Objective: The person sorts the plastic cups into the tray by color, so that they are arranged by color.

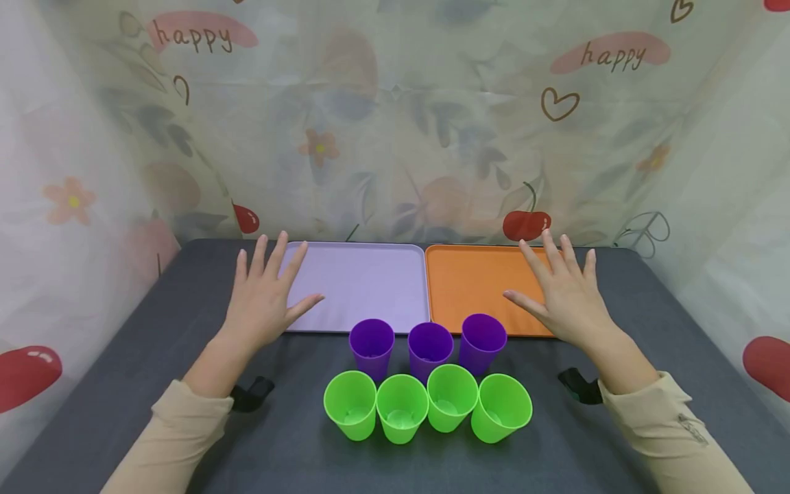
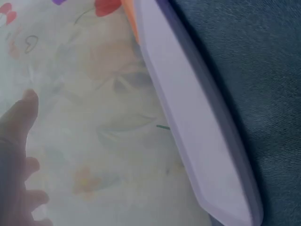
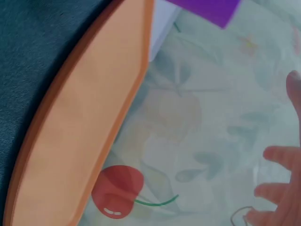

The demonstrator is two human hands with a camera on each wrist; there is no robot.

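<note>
In the head view my left hand is held up with its fingers spread, overlapping the left end of the lavender tray. My right hand, also spread and holding nothing, overlaps the right part of the orange tray. Between the hands stand three purple cups, left, middle and right. Nearer to me is a row of several green cups, from the leftmost to the rightmost. All the cups are upright with their mouths up.
The dark table carries everything. The two trays lie side by side along its far edge. A patterned curtain hangs behind and at both sides. Black straps show at the left wrist and right wrist.
</note>
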